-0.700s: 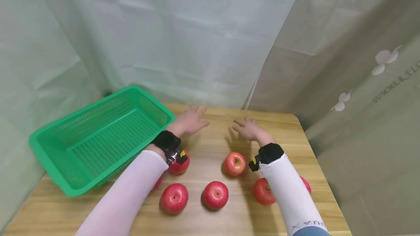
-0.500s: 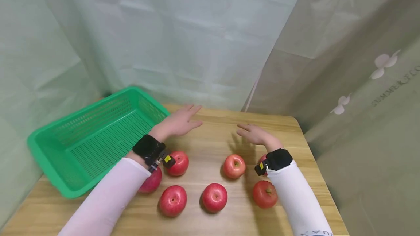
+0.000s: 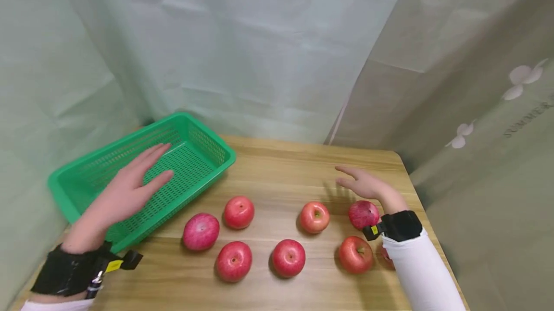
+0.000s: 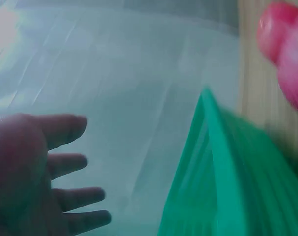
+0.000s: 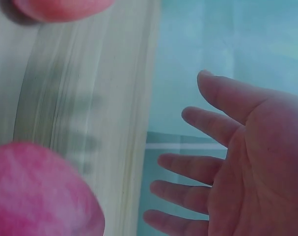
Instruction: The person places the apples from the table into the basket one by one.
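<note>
My left hand hovers over the green plastic basket, its fingers extended and nothing in its grasp. In the left wrist view that hand shows spread fingers beside the basket's rim. My right hand is held above the table's right side, fingers stretched out, with a dark red apple just below it. The right wrist view shows its bare palm and, lower left, a pinkish apple. The basket has no apples visible inside, though my left hand and wrist cover part of it.
Several red apples lie spread on the wooden table: one apple close to the basket, one apple at the middle front, one apple at the right. My right sleeve partly hides another apple. Pale curtains hang behind.
My left hand has swung left from the table's far middle to above the basket, uncovering apples. My right hand has shifted right, over the dark red apple.
</note>
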A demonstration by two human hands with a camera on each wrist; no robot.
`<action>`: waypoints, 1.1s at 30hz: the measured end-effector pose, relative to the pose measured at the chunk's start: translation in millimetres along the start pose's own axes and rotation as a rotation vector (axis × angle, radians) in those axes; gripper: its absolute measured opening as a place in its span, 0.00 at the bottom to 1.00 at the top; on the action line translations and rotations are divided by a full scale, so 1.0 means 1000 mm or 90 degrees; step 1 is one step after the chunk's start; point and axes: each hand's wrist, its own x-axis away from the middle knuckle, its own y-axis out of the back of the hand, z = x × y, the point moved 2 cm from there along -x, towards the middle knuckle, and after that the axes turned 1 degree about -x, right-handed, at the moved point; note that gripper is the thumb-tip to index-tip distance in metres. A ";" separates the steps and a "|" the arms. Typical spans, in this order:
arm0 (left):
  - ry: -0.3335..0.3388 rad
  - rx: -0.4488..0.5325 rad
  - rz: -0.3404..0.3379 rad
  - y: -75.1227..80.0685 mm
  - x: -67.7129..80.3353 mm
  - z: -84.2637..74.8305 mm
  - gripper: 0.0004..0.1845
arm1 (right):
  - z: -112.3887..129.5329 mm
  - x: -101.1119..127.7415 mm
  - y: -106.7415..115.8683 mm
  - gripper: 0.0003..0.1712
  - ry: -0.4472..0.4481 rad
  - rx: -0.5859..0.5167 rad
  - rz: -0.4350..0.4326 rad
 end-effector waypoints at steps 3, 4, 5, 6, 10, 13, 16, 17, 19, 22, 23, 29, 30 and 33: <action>0.024 0.007 -0.116 0.013 0.034 0.022 0.35 | -0.006 0.014 0.003 0.39 -0.005 0.002 -0.018; 0.042 0.015 -0.149 0.015 0.044 0.029 0.34 | -0.009 0.019 0.004 0.39 -0.007 0.000 -0.024; 0.058 0.023 -0.186 0.015 0.053 0.034 0.34 | -0.011 0.024 0.005 0.40 -0.008 0.000 -0.030; 0.076 0.033 -0.216 0.016 0.062 0.039 0.34 | -0.014 0.028 0.005 0.40 -0.012 -0.002 -0.035; 0.170 0.083 -0.291 0.010 0.089 0.055 0.38 | -0.025 0.041 0.004 0.41 -0.027 -0.009 -0.050; 0.251 0.109 -0.300 0.005 0.101 0.065 0.46 | -0.033 0.049 0.002 0.40 -0.033 -0.007 -0.058; 0.324 0.160 -0.269 0.001 0.107 0.074 0.53 | -0.038 0.054 0.001 0.38 -0.034 -0.008 -0.065; 0.345 0.187 -0.260 -0.001 0.108 0.076 0.55 | -0.039 0.056 0.001 0.37 -0.033 -0.010 -0.067; 0.384 0.259 -0.246 -0.005 0.109 0.081 0.58 | -0.042 0.059 0.000 0.37 -0.035 -0.013 -0.071; 0.411 0.386 -0.258 -0.010 0.109 0.086 0.60 | -0.045 0.063 -0.001 0.37 -0.044 -0.015 -0.073; 0.412 0.428 -0.270 -0.013 0.109 0.088 0.60 | -0.046 0.064 -0.001 0.38 -0.047 -0.017 -0.073; 0.339 0.587 -0.336 -0.024 0.110 0.096 0.46 | -0.046 0.068 -0.004 0.38 -0.056 -0.029 -0.068; 0.324 0.598 -0.347 -0.025 0.110 0.097 0.42 | -0.046 0.069 -0.004 0.38 -0.055 -0.028 -0.067; 0.276 0.648 -0.359 -0.029 0.111 0.101 0.40 | -0.046 0.072 -0.005 0.38 -0.058 -0.028 -0.070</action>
